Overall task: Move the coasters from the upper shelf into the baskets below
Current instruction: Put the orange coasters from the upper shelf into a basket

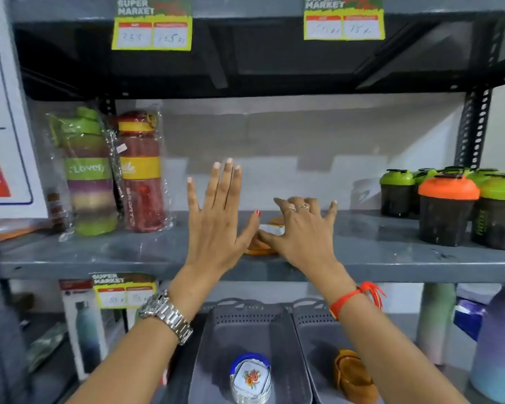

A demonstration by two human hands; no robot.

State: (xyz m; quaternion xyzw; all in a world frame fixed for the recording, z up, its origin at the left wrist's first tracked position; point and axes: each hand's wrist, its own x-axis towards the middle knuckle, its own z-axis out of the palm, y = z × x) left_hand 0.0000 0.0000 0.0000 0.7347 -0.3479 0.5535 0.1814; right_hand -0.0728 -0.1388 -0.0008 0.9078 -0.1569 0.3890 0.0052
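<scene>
Fingers of the left hand (216, 225) splay wide, empty; right hand (302, 231) spreads over the orange coaster set (258, 247).

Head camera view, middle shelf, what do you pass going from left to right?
Green wrapped water bottle → red wrapped water bottle → open left hand → orange coaster set under the right hand → black shaker with orange lid, among green-lidded shakers.

Probably a shop: shelf price tags (151, 32) reading "Supermarket".

"super market" heads the price tags (151, 24); "lovely" bands the green bottle (88, 170).
</scene>
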